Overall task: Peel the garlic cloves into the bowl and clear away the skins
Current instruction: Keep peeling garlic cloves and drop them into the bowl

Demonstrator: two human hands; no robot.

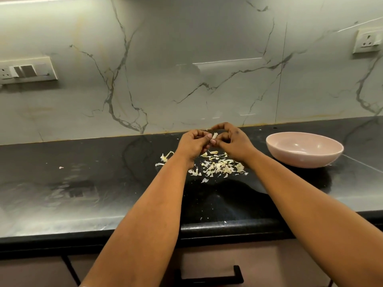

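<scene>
Garlic clove (214, 136) sits pinched between left hand (193, 142) and right hand (233, 141), each grip clamped on it, above skins (219, 165) beside the bowl (304, 149).

You face a glossy marble-look wall (186, 59), pale grey-green with dark veins and a few ochre streaks; a thin vertical seam (281, 75) runs down it to the right of where your grips meet. A bright strip of light reflects along its top edge. Far to the left of your grips sits a switch plate (27, 70) with a socket, and high to the right a second socket (367, 41). Below the wall runs the black polished worktop (83, 183), mirroring the wall's veins. Under its rounded front edge are brownish cabinet fronts with a black handle (223, 276).
</scene>
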